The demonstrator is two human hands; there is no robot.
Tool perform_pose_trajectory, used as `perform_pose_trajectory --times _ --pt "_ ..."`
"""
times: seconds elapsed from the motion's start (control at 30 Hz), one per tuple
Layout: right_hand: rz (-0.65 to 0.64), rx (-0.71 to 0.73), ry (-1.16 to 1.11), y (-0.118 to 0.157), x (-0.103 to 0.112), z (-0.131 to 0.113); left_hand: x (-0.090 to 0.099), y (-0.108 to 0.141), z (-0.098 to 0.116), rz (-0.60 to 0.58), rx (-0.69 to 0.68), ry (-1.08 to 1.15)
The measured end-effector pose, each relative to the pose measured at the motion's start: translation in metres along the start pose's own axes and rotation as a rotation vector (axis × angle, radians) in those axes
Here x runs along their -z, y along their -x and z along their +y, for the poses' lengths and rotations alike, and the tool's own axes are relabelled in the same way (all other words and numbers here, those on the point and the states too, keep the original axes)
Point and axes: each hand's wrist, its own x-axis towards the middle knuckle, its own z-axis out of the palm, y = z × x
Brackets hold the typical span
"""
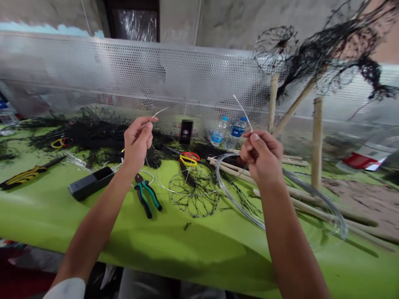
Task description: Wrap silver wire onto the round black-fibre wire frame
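Note:
My left hand (139, 139) is closed, pinching a thin whitish wire (160, 111) whose tip sticks out to the right. Raised on the other side, my right hand (263, 155) pinches a similar pale wire end (242, 109) that points up and left. A thin pale strand sags low between the hands; I cannot tell whether it joins both ends. Below lies a round net (195, 195) of dark knotted cord on a hoop. Green-and-black pliers (146, 195) rest near my left forearm. A coil of clear tubing or thick line (232, 205) lies under my right hand.
Scissors with red and yellow handles (188, 158) lie behind the net. Farther back are dark netting (84, 135), a phone (186, 132) and water bottles (219, 132). A black case (90, 184) and yellow-black tool (26, 176) sit left. Wooden sticks (330, 218) and upright posts (317, 145) stand right.

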Motion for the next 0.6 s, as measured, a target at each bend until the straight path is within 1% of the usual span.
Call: perform_pose_trajectory --times 0.13,0.3,0.43,0.5,0.6 --pt "-0.069 -0.006 -0.050 -0.005 -0.007 -0.014 -0.008 -0.006 0.015 -0.055 0.063 -0.019" --pt "-0.132 0.038 -0.016 -0.005 -0.021 -0.029 -0.018 -0.011 0.032 -0.137 0.035 -0.042" --pt "-0.143 0.099 0.078 -0.002 -0.027 -0.046 -0.026 -0.012 0.046 -0.166 0.027 -0.052" --pt "-0.146 0.116 0.117 -0.001 -0.030 -0.052 -0.029 -0.013 0.055 -0.205 0.066 -0.052" --pt "-0.148 0.091 0.059 -0.001 -0.032 -0.057 -0.033 -0.013 0.065 -0.258 0.147 -0.003"
